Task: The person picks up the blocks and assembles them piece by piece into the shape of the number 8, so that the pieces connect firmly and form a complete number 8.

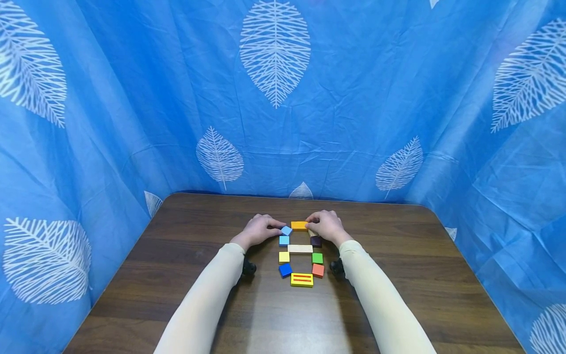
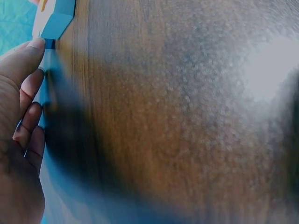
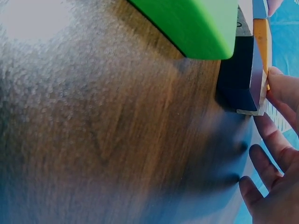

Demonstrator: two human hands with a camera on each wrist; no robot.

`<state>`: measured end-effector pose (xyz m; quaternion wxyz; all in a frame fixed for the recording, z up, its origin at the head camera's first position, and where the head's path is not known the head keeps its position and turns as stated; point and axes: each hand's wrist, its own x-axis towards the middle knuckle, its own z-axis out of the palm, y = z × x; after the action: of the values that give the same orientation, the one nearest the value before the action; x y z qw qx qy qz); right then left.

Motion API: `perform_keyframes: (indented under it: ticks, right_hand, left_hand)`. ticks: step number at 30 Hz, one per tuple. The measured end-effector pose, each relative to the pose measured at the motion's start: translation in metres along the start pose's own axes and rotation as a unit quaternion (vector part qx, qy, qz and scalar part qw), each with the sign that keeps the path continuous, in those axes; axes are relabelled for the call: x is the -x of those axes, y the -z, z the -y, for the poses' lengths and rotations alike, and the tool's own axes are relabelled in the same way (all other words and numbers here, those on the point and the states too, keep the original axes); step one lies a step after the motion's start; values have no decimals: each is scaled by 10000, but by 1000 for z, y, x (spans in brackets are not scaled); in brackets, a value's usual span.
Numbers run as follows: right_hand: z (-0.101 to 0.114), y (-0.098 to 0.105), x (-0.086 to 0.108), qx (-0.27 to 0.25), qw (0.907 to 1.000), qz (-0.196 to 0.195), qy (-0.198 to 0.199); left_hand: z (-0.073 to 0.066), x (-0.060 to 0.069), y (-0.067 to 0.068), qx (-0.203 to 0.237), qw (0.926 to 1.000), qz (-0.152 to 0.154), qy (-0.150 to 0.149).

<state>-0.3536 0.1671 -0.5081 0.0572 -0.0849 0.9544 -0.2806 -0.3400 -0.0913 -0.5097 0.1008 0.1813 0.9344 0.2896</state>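
Note:
Coloured blocks form a closed outline with a crossbar on the table. My left hand [image 1: 258, 230] is at the far left corner, where thumb and forefinger pinch a tilted light blue block [image 1: 286, 230]. The left wrist view shows the thumb tip against that block [image 2: 57, 21]; the forefinger tip is hidden. Opposite, my right hand [image 1: 328, 226] pinches a slanted natural wood block [image 1: 312, 233], mostly covered by the fingers in the head view. Between the hands lies an orange block [image 1: 298, 225]. A dark block [image 1: 316, 241] sits just nearer than the wood one.
Nearer on the brown table [image 1: 177, 285] lie a second light blue block [image 1: 284, 241], a pale crossbar [image 1: 300, 250], yellow [image 1: 284, 257], green [image 1: 317, 258], blue [image 1: 285, 270] and red [image 1: 318, 270] blocks, and a red-striped yellow block [image 1: 302, 280]. A blue leaf-print curtain [image 1: 336, 123] hangs behind.

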Motion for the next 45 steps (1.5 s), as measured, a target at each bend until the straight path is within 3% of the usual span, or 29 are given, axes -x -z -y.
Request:
perform_keyframes:
  ticks: [23, 37, 45]
  right_hand:
    - [-7, 4, 4, -48, 9999, -1, 131]
    - [-34, 26, 17, -812, 9956, 445, 150]
    - [-37, 27, 22, -808, 9949, 511, 326]
  left_hand:
    - [-3, 1, -2, 3, 9999, -30, 106]
    - [1, 0, -2, -28, 10000, -86, 34]
    - [2, 0, -3, -23, 9999, -111, -13]
